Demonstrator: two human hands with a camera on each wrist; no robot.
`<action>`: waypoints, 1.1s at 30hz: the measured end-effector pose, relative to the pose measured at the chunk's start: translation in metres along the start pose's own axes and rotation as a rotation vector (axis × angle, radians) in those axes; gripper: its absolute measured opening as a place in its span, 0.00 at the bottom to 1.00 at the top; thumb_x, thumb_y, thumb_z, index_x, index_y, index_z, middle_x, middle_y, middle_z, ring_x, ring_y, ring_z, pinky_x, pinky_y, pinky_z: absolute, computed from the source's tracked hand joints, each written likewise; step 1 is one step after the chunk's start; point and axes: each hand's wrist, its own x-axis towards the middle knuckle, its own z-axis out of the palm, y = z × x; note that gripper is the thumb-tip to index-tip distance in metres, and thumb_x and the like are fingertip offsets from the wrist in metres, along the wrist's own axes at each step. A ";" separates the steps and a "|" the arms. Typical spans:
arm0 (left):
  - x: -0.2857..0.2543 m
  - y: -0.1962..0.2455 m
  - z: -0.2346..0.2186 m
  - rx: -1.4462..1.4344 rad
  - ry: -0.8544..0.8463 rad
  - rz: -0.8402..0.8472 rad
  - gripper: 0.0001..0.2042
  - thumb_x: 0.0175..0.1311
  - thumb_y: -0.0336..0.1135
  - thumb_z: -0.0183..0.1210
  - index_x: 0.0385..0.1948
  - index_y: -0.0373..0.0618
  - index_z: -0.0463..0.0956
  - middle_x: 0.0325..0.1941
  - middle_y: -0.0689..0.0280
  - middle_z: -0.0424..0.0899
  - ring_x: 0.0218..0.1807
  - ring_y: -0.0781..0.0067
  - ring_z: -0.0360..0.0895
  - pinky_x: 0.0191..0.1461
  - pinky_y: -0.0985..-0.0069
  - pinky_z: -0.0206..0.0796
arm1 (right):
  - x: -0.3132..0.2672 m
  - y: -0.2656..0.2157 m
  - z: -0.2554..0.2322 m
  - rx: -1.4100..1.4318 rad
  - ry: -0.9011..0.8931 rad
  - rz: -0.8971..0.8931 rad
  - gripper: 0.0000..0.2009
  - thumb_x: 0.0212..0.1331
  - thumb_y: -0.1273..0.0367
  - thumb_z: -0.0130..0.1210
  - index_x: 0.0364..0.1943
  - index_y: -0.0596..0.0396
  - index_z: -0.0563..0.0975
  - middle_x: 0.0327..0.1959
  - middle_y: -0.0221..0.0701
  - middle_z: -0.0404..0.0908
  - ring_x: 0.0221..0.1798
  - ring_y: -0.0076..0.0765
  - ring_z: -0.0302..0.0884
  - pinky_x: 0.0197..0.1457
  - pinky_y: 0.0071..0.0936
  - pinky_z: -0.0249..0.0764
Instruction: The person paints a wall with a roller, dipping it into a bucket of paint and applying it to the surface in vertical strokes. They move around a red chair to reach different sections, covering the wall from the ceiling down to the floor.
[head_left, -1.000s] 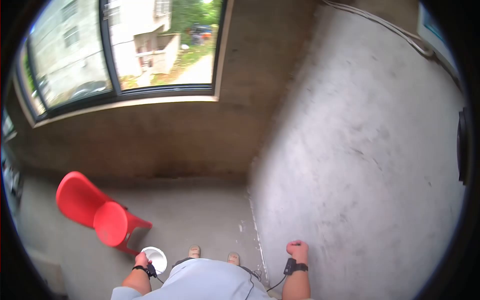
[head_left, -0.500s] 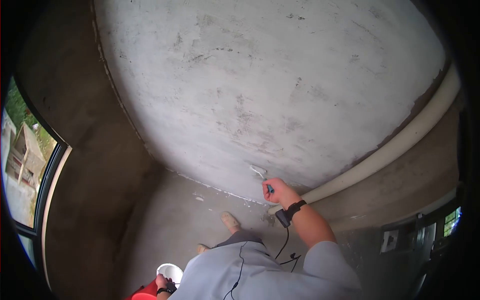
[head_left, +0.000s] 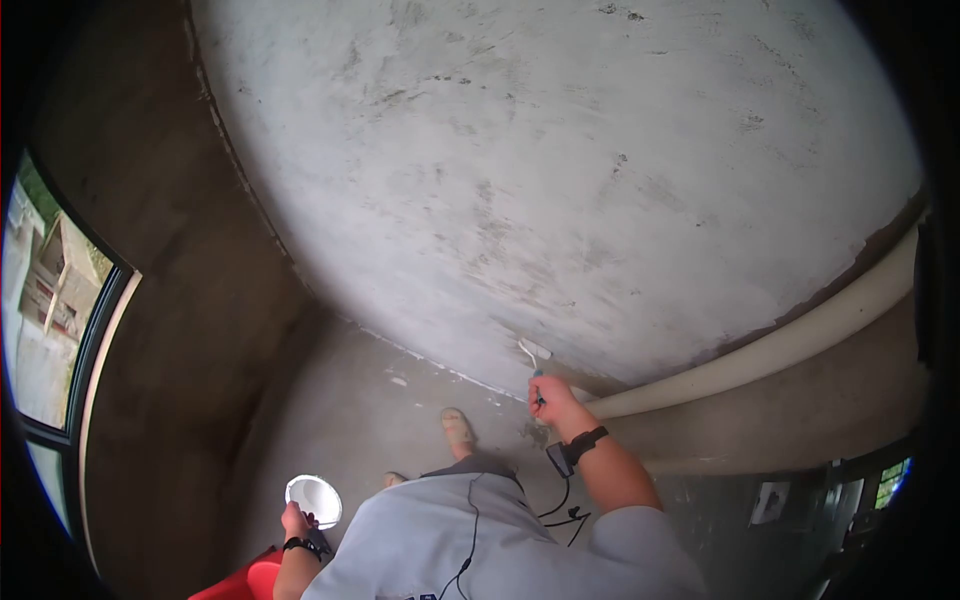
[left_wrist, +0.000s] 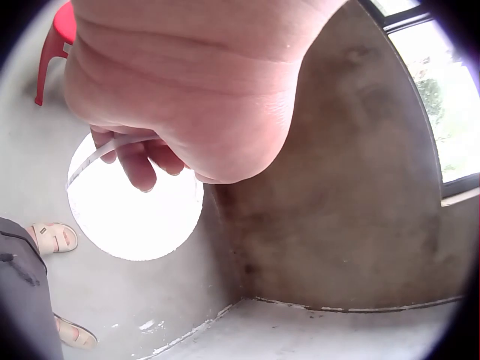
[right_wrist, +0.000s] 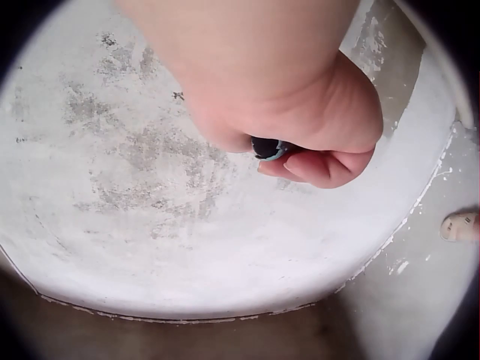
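My right hand (head_left: 553, 400) grips the dark blue-black handle (right_wrist: 268, 148) of a small tool, fingers curled tight round it. The tool's white head (head_left: 532, 350) lies against the lower part of the grey plastered wall (head_left: 560, 180), just above the floor line. My left hand (head_left: 296, 522) hangs low at my side and holds a white round bowl (head_left: 314, 499) by its rim. In the left wrist view the fingers (left_wrist: 139, 161) hook over the edge of the bowl (left_wrist: 142, 217).
A pale pipe (head_left: 790, 340) runs along the wall's foot to the right. A red chair (head_left: 248, 582) stands behind my left side. A window (head_left: 45, 300) is at the left. My sandalled feet (head_left: 459, 432) stand on the bare concrete floor (head_left: 350, 420).
One second ago my right arm hung at my side facing the window corner. It has since risen to the wall with the tool, whose head now sits slightly lower. The left hand keeps the bowl.
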 end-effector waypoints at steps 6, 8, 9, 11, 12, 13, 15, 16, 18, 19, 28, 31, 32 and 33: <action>-0.060 -0.001 -0.001 -0.085 0.118 -0.069 0.08 0.59 0.42 0.48 0.22 0.54 0.64 0.18 0.70 0.61 0.21 0.71 0.63 0.30 0.66 0.61 | 0.090 0.008 -0.007 0.042 0.007 0.145 0.06 0.48 0.77 0.51 0.19 0.54 0.68 0.14 0.32 0.65 0.17 0.31 0.63 0.18 0.26 0.56; -0.064 -0.010 -0.010 -0.152 0.184 -0.104 0.08 0.59 0.42 0.48 0.22 0.54 0.64 0.18 0.70 0.60 0.21 0.71 0.63 0.31 0.64 0.61 | 0.106 0.007 -0.004 0.029 0.010 0.172 0.06 0.46 0.78 0.50 0.19 0.54 0.67 0.14 0.31 0.64 0.16 0.30 0.61 0.18 0.25 0.56; -0.059 -0.017 -0.019 -0.178 0.198 -0.087 0.08 0.59 0.43 0.48 0.22 0.54 0.64 0.18 0.70 0.61 0.21 0.71 0.63 0.32 0.63 0.61 | 0.115 0.007 -0.002 0.039 0.038 0.190 0.06 0.44 0.79 0.50 0.19 0.54 0.66 0.14 0.30 0.63 0.14 0.29 0.60 0.18 0.24 0.56; -0.067 -0.028 -0.033 -0.240 0.242 -0.075 0.09 0.59 0.43 0.47 0.22 0.54 0.64 0.18 0.70 0.61 0.21 0.71 0.63 0.33 0.62 0.61 | 0.126 -0.002 -0.001 0.024 0.091 0.280 0.06 0.44 0.78 0.49 0.19 0.54 0.66 0.14 0.29 0.63 0.14 0.29 0.60 0.18 0.23 0.56; -0.095 -0.016 -0.028 -0.240 0.282 -0.119 0.08 0.59 0.43 0.47 0.22 0.54 0.65 0.18 0.70 0.61 0.22 0.71 0.63 0.34 0.62 0.61 | 0.147 0.000 -0.012 0.020 0.043 0.314 0.06 0.44 0.78 0.49 0.18 0.54 0.66 0.14 0.29 0.63 0.14 0.29 0.60 0.18 0.23 0.56; -0.122 -0.016 -0.023 -0.252 0.321 -0.170 0.08 0.59 0.42 0.47 0.22 0.55 0.65 0.18 0.71 0.61 0.23 0.71 0.63 0.34 0.62 0.60 | 0.171 0.003 -0.025 0.005 -0.006 0.348 0.06 0.44 0.78 0.49 0.18 0.54 0.65 0.14 0.29 0.63 0.14 0.29 0.60 0.18 0.23 0.56; -0.142 -0.026 -0.034 -0.244 0.362 -0.165 0.09 0.60 0.43 0.49 0.35 0.50 0.69 0.26 0.67 0.64 0.27 0.68 0.66 0.30 0.63 0.66 | 0.200 0.003 -0.035 -0.035 -0.006 0.372 0.06 0.43 0.78 0.49 0.18 0.54 0.65 0.13 0.28 0.63 0.14 0.29 0.60 0.18 0.23 0.56; -0.157 -0.023 -0.035 -0.229 0.394 -0.170 0.10 0.60 0.42 0.48 0.37 0.49 0.69 0.26 0.67 0.64 0.27 0.67 0.67 0.30 0.64 0.67 | 0.200 -0.001 -0.030 -0.053 0.001 0.405 0.06 0.44 0.78 0.48 0.18 0.54 0.66 0.13 0.28 0.63 0.14 0.29 0.60 0.18 0.23 0.57; -0.159 -0.042 -0.051 -0.218 0.453 -0.151 0.11 0.60 0.41 0.48 0.39 0.47 0.70 0.26 0.66 0.65 0.27 0.67 0.67 0.29 0.65 0.68 | 0.220 -0.001 -0.035 0.001 0.025 0.460 0.04 0.47 0.78 0.49 0.23 0.54 0.66 0.15 0.28 0.65 0.17 0.27 0.64 0.20 0.24 0.60; -0.149 -0.055 -0.063 -0.225 0.481 -0.126 0.12 0.61 0.41 0.48 0.40 0.46 0.70 0.26 0.66 0.65 0.27 0.66 0.67 0.29 0.66 0.68 | 0.239 0.002 -0.041 0.071 0.040 0.483 0.04 0.49 0.77 0.49 0.27 0.55 0.67 0.18 0.28 0.67 0.20 0.26 0.68 0.22 0.25 0.63; -0.168 -0.086 -0.082 -0.371 0.579 -0.155 0.13 0.63 0.43 0.49 0.42 0.45 0.72 0.26 0.66 0.68 0.26 0.71 0.67 0.24 0.71 0.68 | 0.237 0.001 -0.023 -0.029 0.062 0.509 0.04 0.51 0.74 0.49 0.24 0.51 0.67 0.15 0.23 0.68 0.18 0.26 0.69 0.24 0.27 0.63; -0.152 -0.103 -0.087 -0.392 0.557 -0.168 0.15 0.62 0.43 0.49 0.42 0.42 0.73 0.30 0.63 0.71 0.27 0.68 0.69 0.24 0.70 0.69 | 0.221 -0.001 -0.017 -0.064 0.074 0.462 0.04 0.51 0.73 0.49 0.24 0.50 0.67 0.15 0.23 0.68 0.18 0.26 0.69 0.24 0.26 0.63; -0.144 -0.108 -0.089 -0.375 0.530 -0.169 0.16 0.62 0.42 0.49 0.42 0.40 0.74 0.33 0.60 0.73 0.29 0.65 0.71 0.24 0.69 0.70 | 0.215 -0.001 -0.015 -0.045 0.077 0.447 0.04 0.51 0.73 0.49 0.24 0.50 0.67 0.15 0.23 0.68 0.18 0.26 0.69 0.24 0.26 0.63; -0.136 -0.112 -0.091 -0.367 0.511 -0.167 0.16 0.61 0.42 0.49 0.41 0.39 0.74 0.33 0.59 0.73 0.29 0.65 0.72 0.24 0.69 0.70 | 0.208 0.000 -0.013 -0.020 0.105 0.438 0.04 0.51 0.73 0.49 0.24 0.51 0.67 0.16 0.24 0.68 0.18 0.26 0.68 0.23 0.26 0.63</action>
